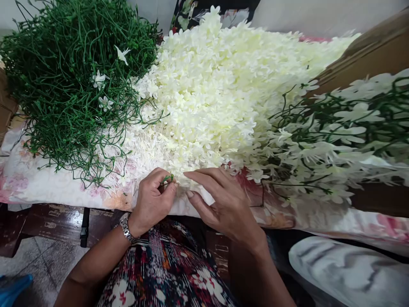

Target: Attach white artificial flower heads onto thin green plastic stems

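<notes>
My left hand, with a metal watch at the wrist, is closed on a green plastic flower stem; its small tip shows above the thumb and the rest is hidden in the fist. Just to the right, my right hand has thumb and fingers apart, and nothing shows between them. Beyond both hands spreads a large heap of cream-white artificial flower heads. At the left, a tangled pile of green plastic stems carries a few white blossoms. Finished-looking sprays of white flowers on green stems lie at the right.
A floral cloth covers the work surface, with brown wood below its front edge. A cardboard box stands at the right behind the sprays. White filaments lie between the stem pile and flower heads. A dark zippered bag sits at the back.
</notes>
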Tool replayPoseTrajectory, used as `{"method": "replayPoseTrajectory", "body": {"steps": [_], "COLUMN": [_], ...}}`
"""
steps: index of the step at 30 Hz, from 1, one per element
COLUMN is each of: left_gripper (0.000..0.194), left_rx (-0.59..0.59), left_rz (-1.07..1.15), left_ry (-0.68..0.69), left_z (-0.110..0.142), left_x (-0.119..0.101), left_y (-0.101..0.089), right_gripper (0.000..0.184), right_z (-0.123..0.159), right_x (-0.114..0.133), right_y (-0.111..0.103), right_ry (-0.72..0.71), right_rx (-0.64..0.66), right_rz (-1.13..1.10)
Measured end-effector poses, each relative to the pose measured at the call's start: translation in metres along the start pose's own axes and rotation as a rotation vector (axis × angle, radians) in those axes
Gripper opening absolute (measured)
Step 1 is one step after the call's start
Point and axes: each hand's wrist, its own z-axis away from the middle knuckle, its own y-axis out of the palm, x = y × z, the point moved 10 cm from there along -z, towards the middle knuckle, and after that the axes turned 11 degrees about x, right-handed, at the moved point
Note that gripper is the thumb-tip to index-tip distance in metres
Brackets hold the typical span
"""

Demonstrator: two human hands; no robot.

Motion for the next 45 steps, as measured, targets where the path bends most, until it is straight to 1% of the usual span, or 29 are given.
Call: {"method": "replayPoseTrajectory", "body": {"steps": [3,6,8,11,13,16,18,20,22,24,27,31,33,35,37,39,41,42,44,45], "left_gripper": [0.008,0.007,0.008,0.007,0.006,0.006,0.007,0.006,0.005,0.006,0.006,0.007,0.006,0.003,0.004,0.008,0.015,0.017,0.017,0.016], "left_rx": [0.033,0.029,-0.026,-0.164,-0.221,-0.267,-0.288,-0.266,-0.204,-0.158,-0.13,-0.12,-0.136,-0.157,-0.19,-0.225,-0.245,-0.246,-0.23,-0.218], "left_rz": [0.082,0.202,0.271,0.421,0.55,0.696,0.727,0.732,0.728,0.712,0.709,0.726,0.701,0.695,0.717,0.747,0.755,0.749,0.73,0.722], "left_ry": [-0.022,-0.091,-0.143,-0.209,-0.244,-0.265,-0.269,-0.277,-0.29,-0.294,-0.283,-0.278,-0.286,-0.293,-0.289,-0.271,-0.256,-0.257,-0.27,-0.277], "left_z": [0.002,0.01,0.021,0.045,0.058,0.069,0.071,0.068,0.064,0.061,0.055,0.049,0.048,0.049,0.051,0.053,0.053,0.053,0.052,0.051], "left_x": [0.002,0.008,0.016,0.032,0.045,0.058,0.062,0.064,0.064,0.064,0.066,0.067,0.067,0.066,0.065,0.062,0.059,0.057,0.053,0.051], "left_y": [0.0,-0.007,-0.019,-0.041,-0.049,-0.053,-0.054,-0.053,-0.049,-0.045,-0.041,-0.036,-0.037,-0.038,-0.039,-0.041,-0.041,-0.04,-0.036,-0.034], "right_gripper": [0.033,0.026,0.023,0.019,0.016,0.011,0.012,0.013,0.016,0.018,0.018,0.018,0.016,0.012,0.007,0.004,0.008,0.01,0.013,0.013], "right_z": [-0.003,-0.003,-0.002,-0.002,-0.007,-0.024,-0.036,-0.045,-0.05,-0.052,-0.051,-0.047,-0.044,-0.039,-0.032,-0.024,-0.017,-0.015,-0.013,-0.013], "right_x": [0.003,-0.001,0.0,0.007,0.015,0.032,0.04,0.044,0.044,0.043,0.042,0.041,0.038,0.034,0.028,0.019,0.013,0.014,0.021,0.025], "right_y": [0.008,0.011,0.008,0.002,0.003,0.019,0.03,0.041,0.05,0.056,0.058,0.052,0.045,0.035,0.022,0.015,0.015,0.017,0.018,0.018], "right_ry": [-0.03,0.0,0.001,-0.023,-0.046,-0.09,-0.092,-0.066,-0.025,0.016,0.055,0.067,0.07,0.063,0.072,0.126,0.182,0.188,0.143,0.108], "right_rx": [0.073,0.08,0.043,-0.059,-0.083,-0.014,0.046,0.103,0.148,0.155,0.123,0.094,0.078,0.04,-0.027,-0.076,-0.09,-0.094,-0.124,-0.151], "right_rz": [0.023,0.148,0.199,0.188,0.169,0.192,0.244,0.315,0.386,0.436,0.466,0.448,0.379,0.224,-0.015,-0.29,-0.551,-0.666,-0.827,-0.858]}}
